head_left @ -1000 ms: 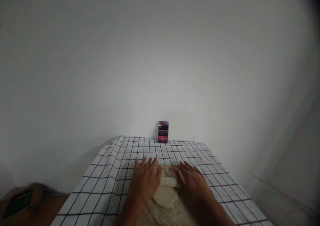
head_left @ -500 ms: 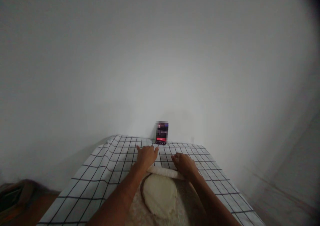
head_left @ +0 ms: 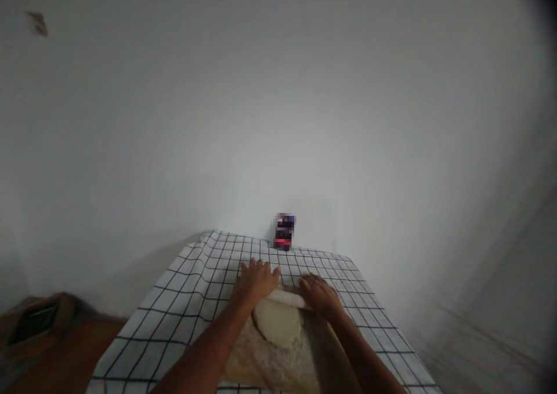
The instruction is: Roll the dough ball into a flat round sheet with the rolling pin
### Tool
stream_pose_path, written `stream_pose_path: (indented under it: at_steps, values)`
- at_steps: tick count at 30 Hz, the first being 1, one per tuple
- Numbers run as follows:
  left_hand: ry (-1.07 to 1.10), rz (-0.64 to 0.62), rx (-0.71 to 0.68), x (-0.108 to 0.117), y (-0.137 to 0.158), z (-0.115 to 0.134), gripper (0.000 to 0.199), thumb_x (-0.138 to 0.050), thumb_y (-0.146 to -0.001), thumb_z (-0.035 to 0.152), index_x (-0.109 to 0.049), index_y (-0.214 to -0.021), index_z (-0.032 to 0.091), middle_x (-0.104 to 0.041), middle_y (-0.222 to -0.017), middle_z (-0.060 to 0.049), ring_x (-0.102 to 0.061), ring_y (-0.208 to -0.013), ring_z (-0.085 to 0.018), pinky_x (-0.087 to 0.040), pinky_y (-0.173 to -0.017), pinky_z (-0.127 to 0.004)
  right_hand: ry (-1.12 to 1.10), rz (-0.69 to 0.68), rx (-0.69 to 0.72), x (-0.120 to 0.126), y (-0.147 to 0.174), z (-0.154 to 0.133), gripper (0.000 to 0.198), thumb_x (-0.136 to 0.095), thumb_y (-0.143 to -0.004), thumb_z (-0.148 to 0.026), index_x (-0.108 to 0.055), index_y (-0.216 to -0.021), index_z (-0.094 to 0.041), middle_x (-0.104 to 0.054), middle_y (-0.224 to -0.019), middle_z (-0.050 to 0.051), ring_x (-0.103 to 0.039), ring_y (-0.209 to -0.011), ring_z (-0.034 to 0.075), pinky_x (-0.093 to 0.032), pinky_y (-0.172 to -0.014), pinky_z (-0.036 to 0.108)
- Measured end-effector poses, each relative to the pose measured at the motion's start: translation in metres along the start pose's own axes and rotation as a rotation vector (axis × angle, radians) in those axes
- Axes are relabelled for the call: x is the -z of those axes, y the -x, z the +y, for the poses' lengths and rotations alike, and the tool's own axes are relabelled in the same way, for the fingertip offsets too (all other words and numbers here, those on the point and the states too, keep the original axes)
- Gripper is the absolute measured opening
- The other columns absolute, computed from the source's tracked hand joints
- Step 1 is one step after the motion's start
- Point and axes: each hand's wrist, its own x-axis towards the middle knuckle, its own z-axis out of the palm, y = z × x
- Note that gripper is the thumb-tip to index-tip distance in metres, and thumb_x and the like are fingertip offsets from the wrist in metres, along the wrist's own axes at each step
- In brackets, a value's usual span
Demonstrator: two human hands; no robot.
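A pale rolling pin (head_left: 288, 299) lies across the far edge of a flattened round of dough (head_left: 278, 325). My left hand (head_left: 257, 278) rests over the pin's left end, palm down, its fingers spread and stretched forward. Over the right end lies my right hand (head_left: 321, 294), also palm down with fingers extended past the pin. Both hands hide the pin's ends. Beneath the dough is a flour-dusted board (head_left: 248, 362), partly covered by my forearms.
A black-and-white checked cloth (head_left: 174, 292) covers the table. At its back edge a phone (head_left: 284, 232) with a blurred screen leans on the white wall (head_left: 278, 121). A brown, boxy object (head_left: 41, 324) stands low at the left.
My fingers have uncurled and stretched forward over the rolling pin. More of the board's near part shows, and the view has shifted slightly.
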Motion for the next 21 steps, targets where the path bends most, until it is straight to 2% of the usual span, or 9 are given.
stream_pose_path:
  at_steps: [2, 5, 9, 12, 16, 21]
  values:
    - [0.003, 0.044, -0.023, 0.002, 0.013, 0.001, 0.047, -0.043, -0.11, 0.045, -0.076, -0.123, 0.014, -0.074, -0.138, -0.02, -0.06, -0.139, -0.041, -0.043, -0.115, -0.065, 0.024, -0.012, -0.015, 0.002, 0.016, -0.006, 0.039, -0.049, -0.105, -0.029, -0.07, -0.137, -0.028, -0.063, -0.155, 0.011, -0.051, -0.15, 0.03, -0.047, -0.116, 0.048]
    - [0.006, 0.092, -0.067, 0.006, 0.036, 0.002, 0.044, -0.045, -0.109, 0.04, -0.075, -0.129, 0.015, -0.072, -0.142, -0.019, -0.056, -0.144, -0.04, -0.04, -0.121, -0.063, 0.033, 0.014, -0.062, 0.004, 0.041, -0.018, 0.045, -0.038, -0.109, -0.029, -0.067, -0.143, -0.024, -0.06, -0.158, 0.013, -0.051, -0.151, 0.029, -0.045, -0.12, 0.051]
    - [0.009, 0.153, -0.131, 0.012, 0.074, 0.003, 0.046, -0.04, -0.11, 0.037, -0.075, -0.132, 0.016, -0.071, -0.145, -0.016, -0.053, -0.149, -0.036, -0.035, -0.128, -0.058, -0.048, 0.095, -0.031, 0.006, 0.078, -0.033, 0.051, -0.028, -0.111, -0.03, -0.071, -0.139, -0.021, -0.065, -0.154, 0.01, -0.055, -0.148, 0.025, -0.043, -0.123, 0.044]
    - [0.055, 0.199, -0.161, 0.013, 0.106, 0.003, 0.051, -0.033, -0.111, 0.04, -0.069, -0.142, 0.021, -0.062, -0.157, -0.012, -0.049, -0.153, -0.034, -0.029, -0.133, -0.061, -0.103, 0.132, 0.0, 0.003, 0.108, -0.041, 0.053, -0.027, -0.112, -0.032, -0.074, -0.135, -0.021, -0.067, -0.151, 0.008, -0.057, -0.146, 0.024, -0.042, -0.125, 0.041]
    - [0.054, 0.159, -0.11, 0.012, 0.14, 0.0, 0.053, -0.032, -0.11, 0.04, -0.062, -0.151, 0.029, -0.051, -0.166, -0.004, -0.04, -0.159, -0.031, -0.028, -0.135, -0.06, -0.154, 0.205, -0.027, -0.006, 0.136, -0.049, 0.051, -0.032, -0.113, -0.042, -0.068, -0.145, -0.026, -0.064, -0.155, 0.005, -0.05, -0.152, 0.026, -0.042, -0.125, 0.046]
    - [0.046, 0.121, -0.098, 0.009, 0.155, -0.006, 0.052, -0.036, -0.108, 0.041, -0.058, -0.154, 0.039, -0.052, -0.165, 0.001, -0.043, -0.157, -0.03, -0.026, -0.136, -0.058, -0.088, 0.252, -0.039, -0.001, 0.139, -0.057, 0.049, -0.038, -0.111, -0.047, -0.067, -0.146, -0.029, -0.057, -0.162, 0.003, -0.044, -0.156, 0.03, -0.038, -0.127, 0.053]
